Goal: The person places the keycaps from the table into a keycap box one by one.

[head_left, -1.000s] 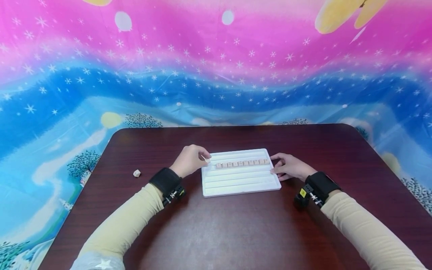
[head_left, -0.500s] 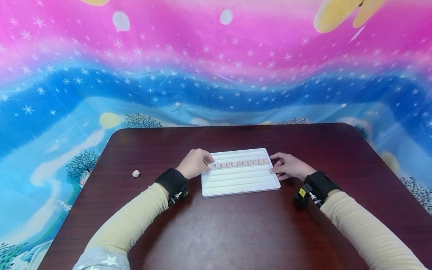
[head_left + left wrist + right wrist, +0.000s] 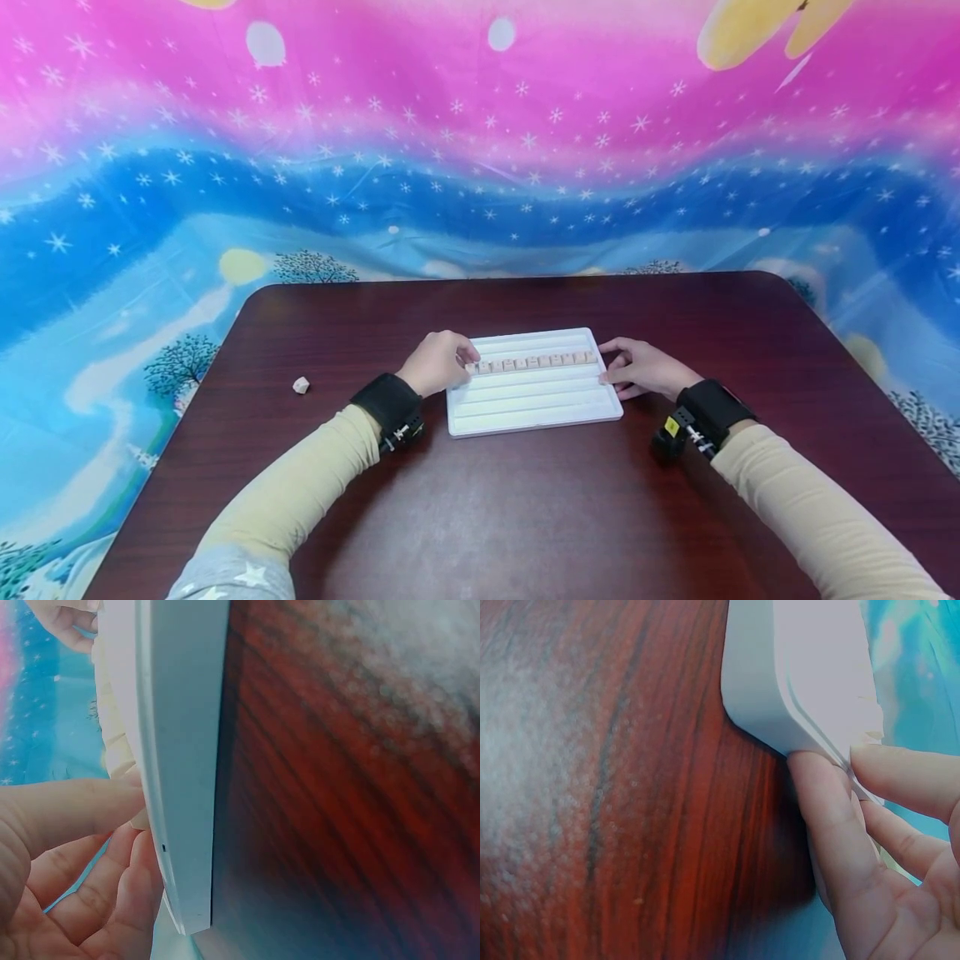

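A white tray (image 3: 534, 402) with long ridges lies on the table, bearing a row of small cream keycaps (image 3: 532, 362) with dark marks. At the row's left end my left hand (image 3: 435, 363) pinches a cream keycap (image 3: 139, 819) between thumb and fingers, right at the tray's left rim; the fingers hide most of it. My right hand (image 3: 647, 368) grips the tray's right edge. In the right wrist view, the thumb lies over the rim and fingers press against the side wall.
One loose keycap (image 3: 301, 385) lies on the dark wooden table (image 3: 525, 508), left of the tray. A printed cloth (image 3: 480, 167) hangs behind the table. Both wrists wear black straps (image 3: 387, 408) with small cameras.
My left hand has moved slightly right, bringing its keycap over the tray's left rim and up against the row's end. The right hand stays on the tray's edge.
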`<move>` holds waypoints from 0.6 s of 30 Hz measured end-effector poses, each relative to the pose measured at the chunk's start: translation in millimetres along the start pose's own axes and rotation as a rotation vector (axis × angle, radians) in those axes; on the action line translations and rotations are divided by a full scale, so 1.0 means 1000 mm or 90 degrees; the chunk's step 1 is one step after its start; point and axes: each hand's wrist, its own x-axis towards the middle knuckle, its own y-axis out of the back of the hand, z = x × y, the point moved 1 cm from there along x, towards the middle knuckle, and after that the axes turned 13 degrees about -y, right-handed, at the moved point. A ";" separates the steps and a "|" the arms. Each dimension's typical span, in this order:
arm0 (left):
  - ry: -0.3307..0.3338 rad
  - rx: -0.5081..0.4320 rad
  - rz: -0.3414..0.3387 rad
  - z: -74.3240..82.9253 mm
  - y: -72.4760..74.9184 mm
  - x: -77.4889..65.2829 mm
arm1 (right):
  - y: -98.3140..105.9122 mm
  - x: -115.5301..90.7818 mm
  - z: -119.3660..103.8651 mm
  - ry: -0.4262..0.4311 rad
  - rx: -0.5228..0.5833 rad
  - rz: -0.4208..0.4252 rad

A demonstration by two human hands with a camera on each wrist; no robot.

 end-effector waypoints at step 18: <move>-0.017 0.008 -0.003 0.000 -0.002 0.002 | -0.001 0.001 0.000 -0.002 0.002 0.003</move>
